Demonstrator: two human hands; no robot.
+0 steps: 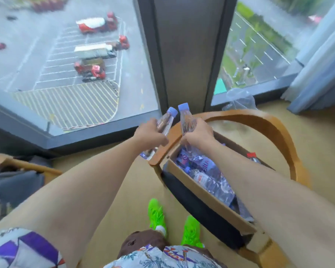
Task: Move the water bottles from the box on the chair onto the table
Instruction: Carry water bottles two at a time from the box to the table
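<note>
Task looks early to mid-way, judging by what shows. The curved wooden armchair w/ dark seat cushion [275,128] carries the open brown cardboard box [207,198], and the box has a good many clear plastic water bottles w/ purple labels [207,175] lying in it, packed close, so most of the job seems left. No table in view; can't tell how many bottles already stand there. Two are out of the box right now: left hand [149,135] grips a clear bottle w/ lilac-blue cap [167,120], fingers curled round its body, held tilted over the chair's left arm rest. Right hand [198,135] grips a second capped clear bottle [187,120] near upright, above the box's far end. The two bottles are just beside each other, caps apart.

Room: tall floor-level windows w/ dark frame [184,55] look down on a car park w/ lorries. Pale wooden floor [124,190]. Grey-blue curtain [321,74] at right. Crumpled clear plastic wrap [240,99] by the window behind the chair. Neon green shoes [157,213] below. A red-capped item [251,156] sits by the box's far side; too small to tell more.
</note>
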